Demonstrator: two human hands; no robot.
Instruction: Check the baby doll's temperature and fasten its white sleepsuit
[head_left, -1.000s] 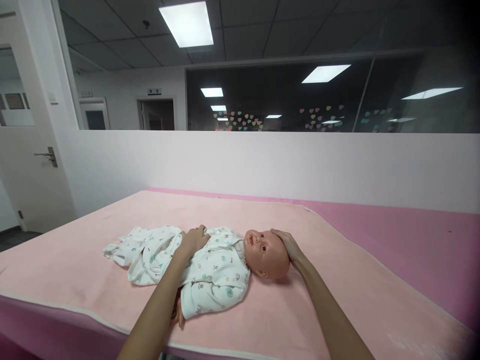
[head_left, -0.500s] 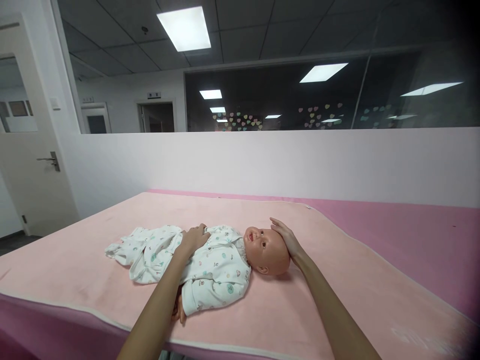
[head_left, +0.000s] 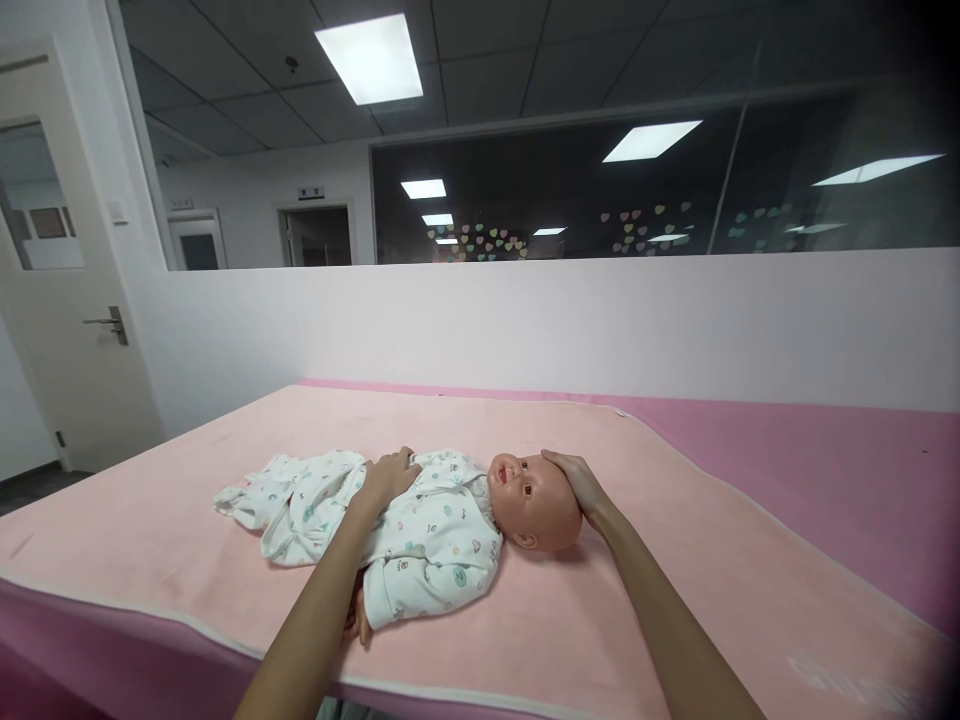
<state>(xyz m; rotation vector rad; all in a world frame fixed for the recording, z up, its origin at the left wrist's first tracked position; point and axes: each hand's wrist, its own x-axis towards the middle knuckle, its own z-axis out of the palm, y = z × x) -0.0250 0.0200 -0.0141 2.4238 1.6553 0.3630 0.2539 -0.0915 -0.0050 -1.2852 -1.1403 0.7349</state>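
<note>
Doll, pink blanket, white partition wall, door

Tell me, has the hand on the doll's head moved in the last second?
Yes, slightly. The right hand lifted its fingers off the doll's head half a second ago, then settled back to cup the crown. The doll on the pink mat barely shifted.

2 hands on doll (lying face-up), pink mat
</note>
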